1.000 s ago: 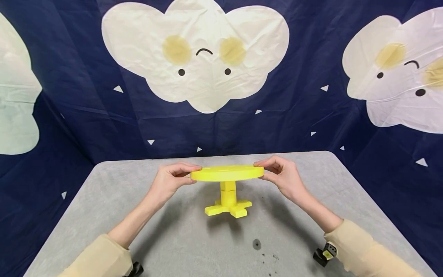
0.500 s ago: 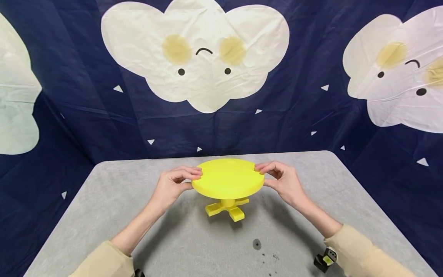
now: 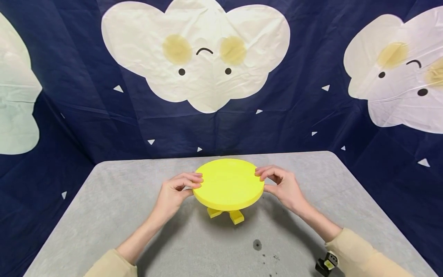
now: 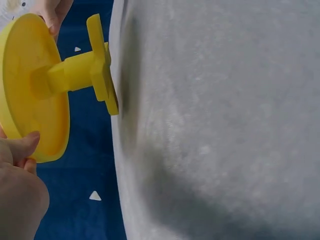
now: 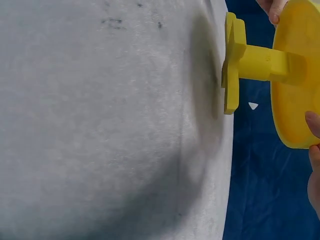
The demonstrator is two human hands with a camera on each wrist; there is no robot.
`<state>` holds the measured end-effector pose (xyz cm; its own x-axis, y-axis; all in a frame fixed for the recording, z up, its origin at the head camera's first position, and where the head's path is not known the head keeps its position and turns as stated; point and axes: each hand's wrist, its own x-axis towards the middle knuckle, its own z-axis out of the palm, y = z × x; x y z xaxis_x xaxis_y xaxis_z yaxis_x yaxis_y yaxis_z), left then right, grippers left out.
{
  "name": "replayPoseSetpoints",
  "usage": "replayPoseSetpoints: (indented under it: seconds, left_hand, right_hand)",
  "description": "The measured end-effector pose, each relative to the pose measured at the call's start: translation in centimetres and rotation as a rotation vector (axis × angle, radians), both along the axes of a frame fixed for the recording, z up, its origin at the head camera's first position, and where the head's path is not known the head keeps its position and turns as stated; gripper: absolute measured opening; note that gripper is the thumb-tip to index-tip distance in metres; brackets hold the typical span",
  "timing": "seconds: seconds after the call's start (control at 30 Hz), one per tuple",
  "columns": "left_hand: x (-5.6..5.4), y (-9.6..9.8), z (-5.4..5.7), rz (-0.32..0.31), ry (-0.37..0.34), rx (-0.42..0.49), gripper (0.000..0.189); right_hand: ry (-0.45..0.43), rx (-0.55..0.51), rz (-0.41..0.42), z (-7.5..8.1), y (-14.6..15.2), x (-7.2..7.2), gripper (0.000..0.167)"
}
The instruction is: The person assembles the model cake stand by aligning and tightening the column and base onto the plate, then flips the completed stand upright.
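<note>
A small yellow pedestal table [image 3: 228, 182] with a round top is held upright between both hands, its top tilted toward me in the head view. My left hand [image 3: 175, 193] pinches the left rim, fingers above and thumb beneath. Opposite it, my right hand [image 3: 284, 188] pinches the right rim the same way. The wrist views show the central column [image 4: 77, 71] and the crossed feet [image 5: 231, 65] under the top. Only the front feet show from the head; whether any foot touches the surface I cannot tell.
A grey worktop [image 3: 187, 246] with rounded far corners lies below, marked by a dark spot [image 3: 257, 244] and smaller specks near the front. A navy cloth [image 3: 173, 130] with white clouds hangs behind and at the sides. A black wrist device [image 3: 326, 264] sits at the right cuff.
The yellow pedestal table has tipped so that its top, first seen edge-on, faces me more and hides the column. Both hands keep their grip; the left has moved slightly lower.
</note>
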<state>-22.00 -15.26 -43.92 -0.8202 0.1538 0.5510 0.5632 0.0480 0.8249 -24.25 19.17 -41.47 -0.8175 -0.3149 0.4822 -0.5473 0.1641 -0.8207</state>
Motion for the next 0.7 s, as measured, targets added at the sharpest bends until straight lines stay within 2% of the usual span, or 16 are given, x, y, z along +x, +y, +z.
replayPoseSetpoints:
  seconds: [0.2, 0.43, 0.53, 0.6, 0.7]
  left_hand:
    - [0.3, 0.0, -0.9, 0.002, 0.015, -0.01, 0.018]
    - [0.6, 0.0, -0.7, 0.013, -0.038, -0.064, 0.022]
    - [0.7, -0.1, -0.6, 0.014, -0.066, -0.095, 0.033]
    - [0.7, -0.3, -0.6, 0.02, -0.095, -0.113, 0.047]
    - [0.7, -0.7, -0.6, 0.052, -0.138, -0.164, 0.066]
  right_hand:
    - [0.017, 0.007, 0.0, -1.0, 0.1, 0.0, 0.025]
    - [0.029, 0.015, 0.001, -1.1, 0.1, 0.1, 0.026]
    - [0.005, 0.028, -0.002, -1.2, 0.3, 0.2, 0.028]
    - [-0.016, 0.043, 0.001, -1.3, 0.5, 0.2, 0.031]
    - [-0.053, 0.084, 0.015, -1.5, 0.8, 0.2, 0.042]
